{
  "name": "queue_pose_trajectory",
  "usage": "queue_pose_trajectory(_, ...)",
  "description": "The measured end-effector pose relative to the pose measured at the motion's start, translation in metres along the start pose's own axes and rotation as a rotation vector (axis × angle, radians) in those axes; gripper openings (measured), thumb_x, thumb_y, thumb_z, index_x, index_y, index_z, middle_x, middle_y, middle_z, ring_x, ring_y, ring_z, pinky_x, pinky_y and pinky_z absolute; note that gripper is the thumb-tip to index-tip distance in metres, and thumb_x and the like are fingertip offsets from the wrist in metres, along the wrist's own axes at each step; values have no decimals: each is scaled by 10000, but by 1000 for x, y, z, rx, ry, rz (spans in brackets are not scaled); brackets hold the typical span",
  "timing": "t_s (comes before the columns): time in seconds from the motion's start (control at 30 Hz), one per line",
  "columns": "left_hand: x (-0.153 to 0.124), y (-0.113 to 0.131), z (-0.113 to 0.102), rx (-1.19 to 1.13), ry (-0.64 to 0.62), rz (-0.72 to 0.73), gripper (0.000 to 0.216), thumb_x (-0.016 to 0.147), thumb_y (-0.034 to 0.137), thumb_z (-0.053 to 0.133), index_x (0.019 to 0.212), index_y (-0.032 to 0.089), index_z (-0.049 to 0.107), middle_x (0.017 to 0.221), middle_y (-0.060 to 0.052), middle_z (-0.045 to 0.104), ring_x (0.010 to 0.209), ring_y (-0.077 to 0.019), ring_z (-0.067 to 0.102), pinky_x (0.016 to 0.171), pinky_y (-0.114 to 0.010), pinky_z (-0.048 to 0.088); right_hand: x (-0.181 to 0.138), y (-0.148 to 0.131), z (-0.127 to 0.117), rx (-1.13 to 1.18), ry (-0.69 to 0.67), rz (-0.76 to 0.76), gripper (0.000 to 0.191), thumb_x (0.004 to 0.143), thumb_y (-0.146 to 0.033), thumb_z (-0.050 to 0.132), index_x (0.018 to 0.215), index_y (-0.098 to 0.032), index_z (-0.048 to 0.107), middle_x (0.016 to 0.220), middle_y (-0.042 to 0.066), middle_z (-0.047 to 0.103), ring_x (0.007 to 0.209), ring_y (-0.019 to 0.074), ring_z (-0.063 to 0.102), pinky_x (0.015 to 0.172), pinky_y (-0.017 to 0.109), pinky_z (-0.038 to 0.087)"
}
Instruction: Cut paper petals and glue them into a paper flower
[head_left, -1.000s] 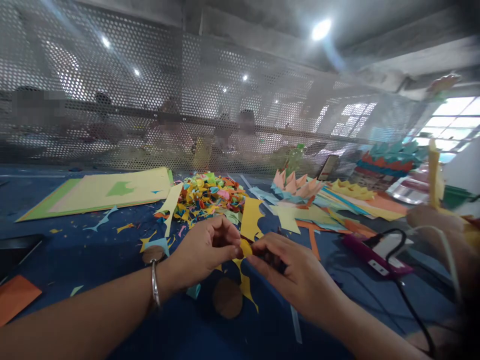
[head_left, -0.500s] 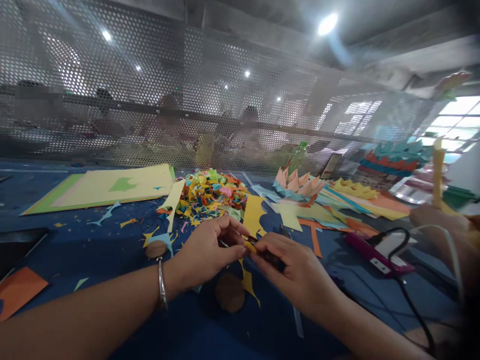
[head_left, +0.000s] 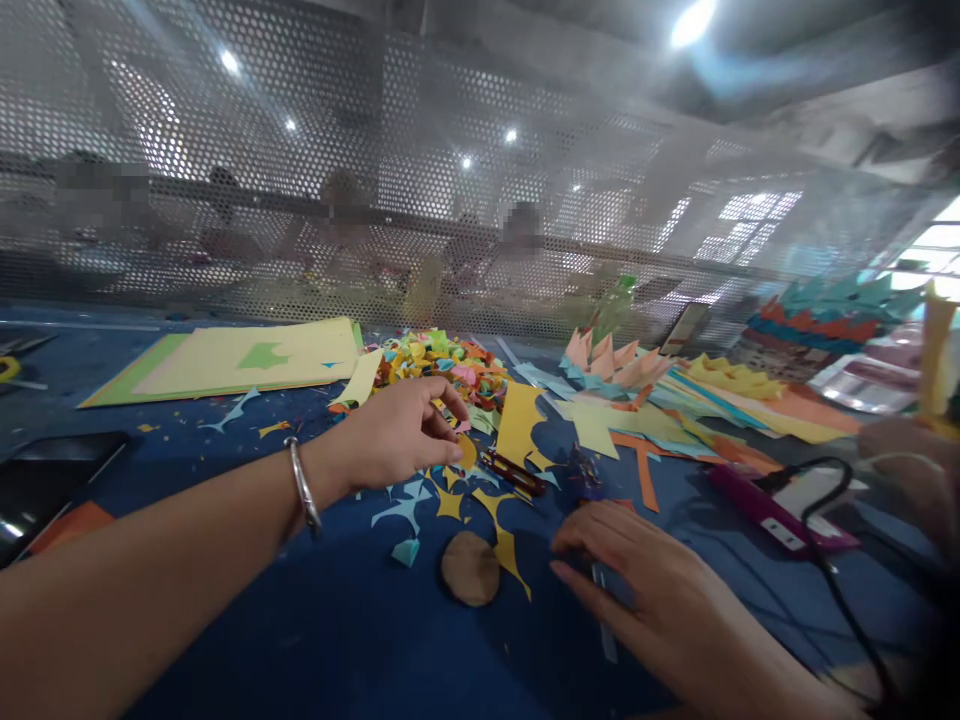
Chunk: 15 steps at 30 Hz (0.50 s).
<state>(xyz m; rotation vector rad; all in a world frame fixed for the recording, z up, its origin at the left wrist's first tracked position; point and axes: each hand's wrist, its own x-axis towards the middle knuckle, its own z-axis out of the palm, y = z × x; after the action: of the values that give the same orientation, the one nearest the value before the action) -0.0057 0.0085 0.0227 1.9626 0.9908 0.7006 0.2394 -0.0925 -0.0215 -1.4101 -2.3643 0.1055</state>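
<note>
Your left hand (head_left: 405, 432) pinches the edge of a yellow paper (head_left: 469, 453), your right hand (head_left: 637, 575) has thumb and fingers apart, and blue tabletop (head_left: 360, 640) stretches before the brown disc (head_left: 470, 568).

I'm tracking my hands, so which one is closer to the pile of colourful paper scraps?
Left. Your left hand is just in front of the pile of scraps; your right hand is farther from it, nearer to you and off to the right.
</note>
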Motion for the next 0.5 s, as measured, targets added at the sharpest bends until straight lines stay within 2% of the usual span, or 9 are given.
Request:
queue_pose_trajectory(0.23, -14, 4, -14, 103, -85, -113, 281, 623, 181, 626, 904, 173, 613, 687, -22, 647, 601, -151, 576, 525, -224, 379, -15, 16, 2, -25, 42, -47, 153, 854, -174, 442, 863, -239, 580, 899, 74, 640, 843, 222, 616, 769, 383, 511)
queue_pose_trajectory(0.37, -27, -4, -20, 226, -53, -138, 234, 619, 160, 590, 849, 194, 621, 704, -24, 652, 631, -173, 594, 528, -226, 371, -21, 22, 4, -48, 74, -55, 143, 860, -180, 442, 898, -240, 567, 926, 71, 635, 885, 225, 610, 782, 386, 507)
queue_pose_trajectory(0.5, -38, -7, -21, 443, 48, -125, 175, 672, 160, 551, 827, 205, 619, 726, -24, 642, 614, -174, 577, 538, -248, 340, -32, 23, 6, -79, 208, -28, 113, 852, -228, 500, 954, -253, 542, 936, 59, 628, 914, 233, 596, 814, 395, 479)
